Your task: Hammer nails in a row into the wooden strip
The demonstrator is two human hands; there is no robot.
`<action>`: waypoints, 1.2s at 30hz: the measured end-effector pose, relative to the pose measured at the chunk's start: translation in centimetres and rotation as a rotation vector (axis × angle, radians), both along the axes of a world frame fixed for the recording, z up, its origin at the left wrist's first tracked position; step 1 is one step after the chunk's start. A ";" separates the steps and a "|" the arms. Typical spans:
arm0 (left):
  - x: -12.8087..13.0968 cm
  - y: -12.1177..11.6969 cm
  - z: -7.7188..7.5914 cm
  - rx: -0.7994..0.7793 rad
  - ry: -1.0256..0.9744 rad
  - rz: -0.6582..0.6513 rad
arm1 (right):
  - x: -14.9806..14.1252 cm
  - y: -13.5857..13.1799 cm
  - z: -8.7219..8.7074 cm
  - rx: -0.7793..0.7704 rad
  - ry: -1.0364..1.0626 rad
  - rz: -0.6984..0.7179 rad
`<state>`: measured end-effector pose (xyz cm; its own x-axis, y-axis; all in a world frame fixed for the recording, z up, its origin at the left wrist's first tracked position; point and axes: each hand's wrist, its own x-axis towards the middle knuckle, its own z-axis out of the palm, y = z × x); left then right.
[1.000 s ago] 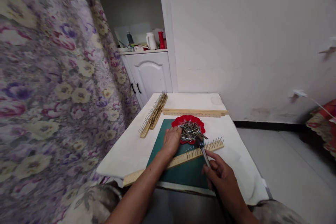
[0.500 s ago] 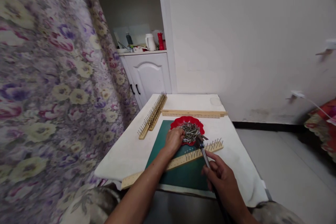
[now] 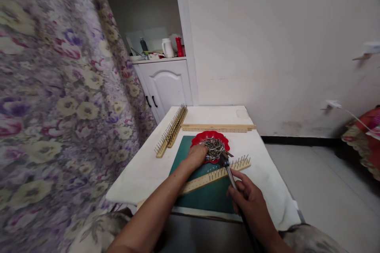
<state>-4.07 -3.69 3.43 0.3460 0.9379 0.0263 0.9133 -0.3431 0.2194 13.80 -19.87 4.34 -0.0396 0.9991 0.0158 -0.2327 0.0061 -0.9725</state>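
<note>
My left hand (image 3: 198, 155) reaches into the left side of a red scalloped bowl (image 3: 198, 138) heaped with loose metal nails (image 3: 215, 148). Its fingers are curled among them, and the tips are hidden. In my right hand (image 3: 247, 193) is a hammer (image 3: 230, 174), gripped by the handle, its head up near the bowl's lower right rim. Between me and the bowl, a wooden strip (image 3: 198, 182) lies slantwise on a green mat (image 3: 212, 201). Nails stand in rows along its right part, while the left part shows bare holes and passes under my left forearm.
Wooden strips full of upright nails (image 3: 172, 130) lie at the table's left. More strips (image 3: 218, 128) lie crosswise behind the bowl. A white cloth (image 3: 133, 178) covers the table. A floral curtain (image 3: 59, 106) hangs at left, and a wall (image 3: 267, 47) rises behind.
My left hand stays at the bowl, its fingers a little further in among the nails. The hammer keeps about the same pose. The whole view has shifted slightly.
</note>
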 end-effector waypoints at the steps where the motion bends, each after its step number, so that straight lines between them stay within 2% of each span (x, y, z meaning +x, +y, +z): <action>1: -0.1 -0.2 0.1 0.009 0.002 -0.018 | 0.0 0.0 0.0 0.001 -0.004 0.001; 9: -1.5 -3.3 1.2 0.199 0.094 -0.030 | -0.2 0.2 -0.6 0.022 -0.020 -0.026; 14: -0.9 -7.9 1.8 0.186 -0.160 -0.082 | -0.5 0.6 -1.2 0.033 0.074 -0.072; 17: 0.2 -11.3 1.6 0.155 -0.373 -0.137 | -0.5 0.8 -1.4 0.053 0.106 -0.117; 19: 0.9 -12.9 1.4 0.135 -0.435 -0.153 | -0.4 0.9 -1.6 0.069 0.113 -0.134; 22: 1.7 -14.2 1.3 0.105 -0.425 -0.174 | -0.3 1.0 -1.8 0.077 0.120 -0.122; 26: 2.0 -14.6 1.7 0.102 -0.432 -0.182 | -0.3 1.0 -2.0 0.071 0.118 -0.098; 29: 2.0 -14.8 1.6 0.054 -0.650 -0.115 | -0.2 1.0 -2.0 0.068 0.139 -0.097; 33: 2.7 -15.4 0.4 -0.132 -1.165 0.122 | 0.2 1.1 -2.0 0.076 0.178 -0.087; 36: 3.5 -15.7 -0.7 -0.253 -1.428 0.245 | 0.1 1.1 -2.0 0.070 0.199 -0.064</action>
